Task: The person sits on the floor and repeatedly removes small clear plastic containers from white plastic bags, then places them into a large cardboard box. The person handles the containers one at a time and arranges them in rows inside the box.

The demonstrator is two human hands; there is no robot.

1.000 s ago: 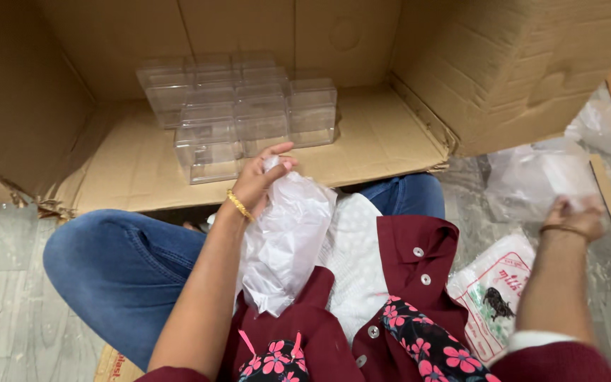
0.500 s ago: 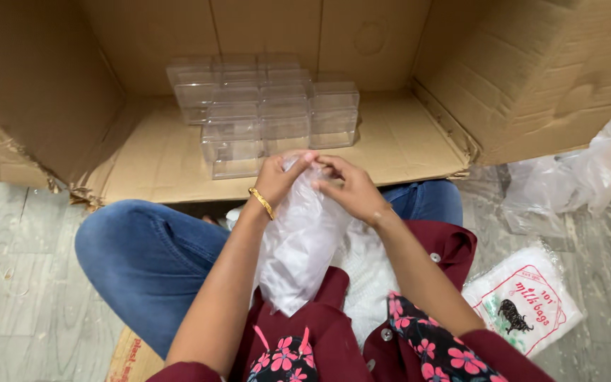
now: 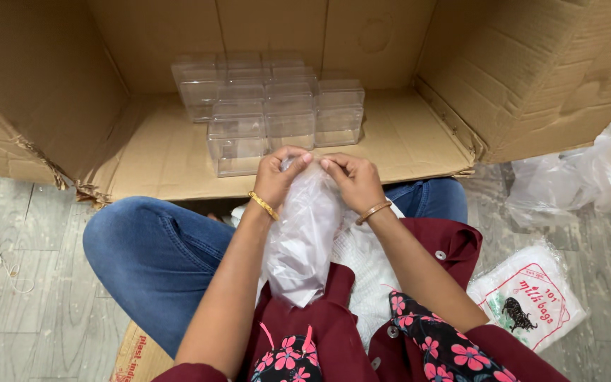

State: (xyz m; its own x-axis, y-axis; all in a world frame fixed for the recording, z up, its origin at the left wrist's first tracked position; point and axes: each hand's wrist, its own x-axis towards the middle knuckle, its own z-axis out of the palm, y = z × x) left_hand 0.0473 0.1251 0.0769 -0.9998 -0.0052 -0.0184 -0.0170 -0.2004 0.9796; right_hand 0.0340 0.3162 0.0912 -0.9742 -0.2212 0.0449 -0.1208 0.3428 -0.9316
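Since the frame half a second back, little has shifted: both hands are kept at the top of the clear plastic bag [image 3: 304, 233], with the fingertips drawn slightly closer together. The left hand [image 3: 277, 177] is pinching the bag's upper edge between thumb and fingers, and the right hand [image 3: 351, 180] is pinching the same edge just beside it, the fingers curled. The bag is held upright over the lap, its lower end resting against the maroon garment [image 3: 334, 318]. Beyond the hands, clear plastic boxes [image 3: 270, 113] are stacked on the floor of an open cardboard carton [image 3: 419, 134]. To the right, a printed packet of bags [image 3: 528, 297] is lying on the floor [image 3: 22, 283], and loose plastic wrap [image 3: 581, 177] is seen farther off.
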